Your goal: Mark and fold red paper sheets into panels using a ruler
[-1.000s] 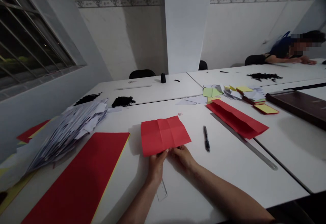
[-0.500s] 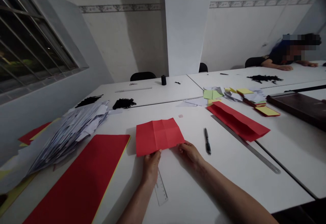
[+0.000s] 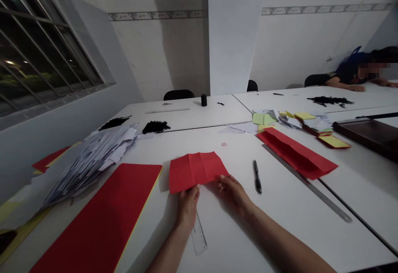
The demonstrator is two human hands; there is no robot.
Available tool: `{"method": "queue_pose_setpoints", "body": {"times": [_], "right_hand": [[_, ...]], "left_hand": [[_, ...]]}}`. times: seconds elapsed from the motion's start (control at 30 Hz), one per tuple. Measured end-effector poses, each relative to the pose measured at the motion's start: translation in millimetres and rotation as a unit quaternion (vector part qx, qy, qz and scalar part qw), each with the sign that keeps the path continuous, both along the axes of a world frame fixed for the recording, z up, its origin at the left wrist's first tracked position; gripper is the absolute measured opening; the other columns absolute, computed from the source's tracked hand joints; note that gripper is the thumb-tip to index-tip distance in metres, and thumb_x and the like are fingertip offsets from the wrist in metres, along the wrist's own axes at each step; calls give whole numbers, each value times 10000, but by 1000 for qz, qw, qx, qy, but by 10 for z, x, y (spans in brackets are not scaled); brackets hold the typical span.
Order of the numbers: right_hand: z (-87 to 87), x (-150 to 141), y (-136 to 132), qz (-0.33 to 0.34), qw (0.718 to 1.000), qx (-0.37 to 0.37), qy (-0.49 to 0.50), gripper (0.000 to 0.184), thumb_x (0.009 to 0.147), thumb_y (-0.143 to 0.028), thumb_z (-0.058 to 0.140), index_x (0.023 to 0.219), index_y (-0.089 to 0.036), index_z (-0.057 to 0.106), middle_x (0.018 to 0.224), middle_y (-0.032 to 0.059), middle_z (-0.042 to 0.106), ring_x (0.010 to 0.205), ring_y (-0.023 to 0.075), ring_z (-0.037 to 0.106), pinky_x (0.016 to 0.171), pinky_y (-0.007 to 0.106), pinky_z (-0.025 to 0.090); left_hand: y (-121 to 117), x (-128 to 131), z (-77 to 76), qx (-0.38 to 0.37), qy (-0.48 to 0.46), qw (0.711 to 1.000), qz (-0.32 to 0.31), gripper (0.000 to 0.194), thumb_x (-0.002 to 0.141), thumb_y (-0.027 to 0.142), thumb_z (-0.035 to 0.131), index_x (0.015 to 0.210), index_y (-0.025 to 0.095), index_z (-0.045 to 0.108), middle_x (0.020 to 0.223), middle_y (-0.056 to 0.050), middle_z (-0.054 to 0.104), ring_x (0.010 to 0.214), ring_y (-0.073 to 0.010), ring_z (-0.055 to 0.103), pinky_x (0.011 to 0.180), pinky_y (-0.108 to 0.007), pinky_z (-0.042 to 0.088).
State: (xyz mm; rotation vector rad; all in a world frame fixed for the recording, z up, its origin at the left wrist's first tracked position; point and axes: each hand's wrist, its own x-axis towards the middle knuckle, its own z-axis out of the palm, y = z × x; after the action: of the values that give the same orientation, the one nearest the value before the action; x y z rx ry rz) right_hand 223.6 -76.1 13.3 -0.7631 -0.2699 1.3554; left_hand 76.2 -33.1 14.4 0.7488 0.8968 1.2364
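Note:
A creased sheet of red paper (image 3: 197,168) is tilted above the table, its fold lines running away from me. My left hand (image 3: 188,202) is closed on its near edge, thumb on top. At the near right corner my right hand (image 3: 232,187) pinches the same paper, fingers curled underneath. Partly under my left wrist lies a clear ruler (image 3: 199,237). A black pen (image 3: 257,177) rests to the right of my right hand. On the left is a large red sheet (image 3: 102,215) with a yellow edge showing beneath it.
White papers (image 3: 93,161) are heaped at the left. To the right, a folded red paper (image 3: 295,153) lies over a metal ruler (image 3: 326,206). Scraps (image 3: 264,118), a dark box (image 3: 370,136), black cord bundles (image 3: 155,126) and a black spool (image 3: 204,100) stand farther back. A person (image 3: 351,72) leans at far right.
The whole view has shifted slightly, so everything sits a little lower and to the right. The red paper stays in both hands and looks tilted flatter.

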Motion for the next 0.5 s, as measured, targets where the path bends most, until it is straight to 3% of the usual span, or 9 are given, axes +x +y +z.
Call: {"method": "queue_pose_setpoints", "body": {"times": [0.13, 0.3, 0.5], "right_hand": [[50, -214, -68, 118, 993, 30, -5, 315, 667, -370, 842, 791, -132, 677, 738, 44, 650, 623, 107, 558, 636, 255, 456], [43, -226, -76, 92, 994, 10, -61, 344, 625, -396, 861, 672, -111, 676, 598, 19, 594, 545, 87, 483, 556, 236, 388], [46, -89, -53, 76, 987, 5, -141, 358, 634, -442, 836, 657, -128, 664, 570, 5, 582, 543, 99, 480, 550, 243, 358]], "left_hand": [[-76, 76, -47, 24, 14, 998, -59, 290, 618, 282, 821, 825, 167, 653, 707, 3, 614, 651, -120, 558, 640, -251, 469], [-92, 90, -122, 50, 39, 994, -90, 270, 649, 298, 807, 818, 140, 667, 753, -52, 670, 681, -170, 610, 662, -291, 487], [-1, -2, -70, 58, 64, 995, -45, 270, 633, 250, 807, 835, 133, 672, 777, -40, 673, 742, -160, 607, 721, -274, 471]]}}
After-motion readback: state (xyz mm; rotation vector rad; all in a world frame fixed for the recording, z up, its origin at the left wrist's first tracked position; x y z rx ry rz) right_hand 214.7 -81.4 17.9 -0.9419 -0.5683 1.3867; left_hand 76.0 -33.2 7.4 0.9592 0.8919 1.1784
